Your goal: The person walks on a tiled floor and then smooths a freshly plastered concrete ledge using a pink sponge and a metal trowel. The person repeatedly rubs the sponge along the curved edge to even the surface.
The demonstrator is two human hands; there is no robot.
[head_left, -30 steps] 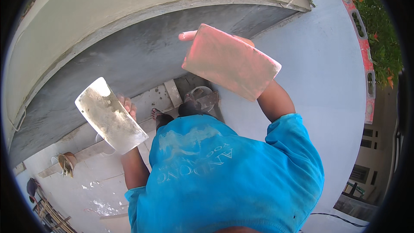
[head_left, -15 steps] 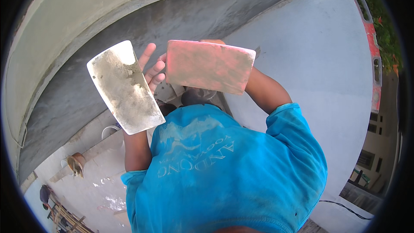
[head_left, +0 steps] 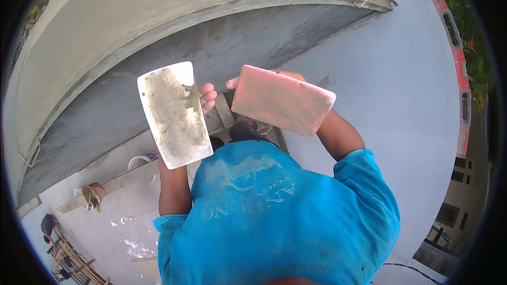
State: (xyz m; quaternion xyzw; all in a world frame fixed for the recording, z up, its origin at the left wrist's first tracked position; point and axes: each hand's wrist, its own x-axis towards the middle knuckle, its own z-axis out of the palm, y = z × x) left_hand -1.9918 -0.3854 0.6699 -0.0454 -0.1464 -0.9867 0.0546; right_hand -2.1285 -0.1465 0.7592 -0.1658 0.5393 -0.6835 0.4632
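Observation:
My left hand (head_left: 207,97) grips a flat metal trowel (head_left: 173,113) smeared with grey mortar, its blade held up in front of the wet grey plaster band (head_left: 158,68) on the wall. Only the fingers of that hand show behind the blade. My right hand (head_left: 280,75) holds a pink rectangular float (head_left: 282,100), tilted, just right of the trowel. The hand is mostly hidden behind the float, with the thumb showing at the upper left. The two tools are a small gap apart. My blue shirt (head_left: 285,211) fills the lower middle.
A smooth pale wall (head_left: 401,100) spreads to the right, with a long red spirit level (head_left: 459,68) leaning near its edge. Far below are a white bucket (head_left: 140,162), a brown bucket (head_left: 93,196), wet ground and a person (head_left: 48,226) at lower left.
The trowel has come up and to the right toward the float. The pink float has tilted and dropped slightly, and both tools now sit close together before the plaster band.

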